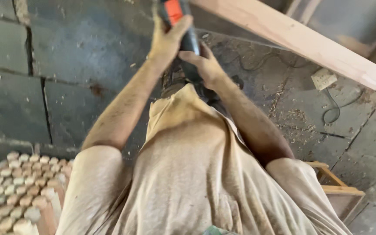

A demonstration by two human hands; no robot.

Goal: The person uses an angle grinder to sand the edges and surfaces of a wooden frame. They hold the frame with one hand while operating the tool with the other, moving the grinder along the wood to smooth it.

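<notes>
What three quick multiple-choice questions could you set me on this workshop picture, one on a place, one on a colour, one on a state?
1. Where does the stack of round wooden dowels lie?
A. lower left
B. upper right
C. on the plank

2. What colour is the patch on the power tool?
A. green
B. orange-red
C. white

3. How is the tool held?
A. lying on the floor
B. by one hand only
C. gripped by both hands

Answers: 1 A, the dowel ends fill the lower left corner. 2 B, an orange-red patch shows on its dark body. 3 C, the left hand and the right hand both close round it, below the pale plank.
</notes>
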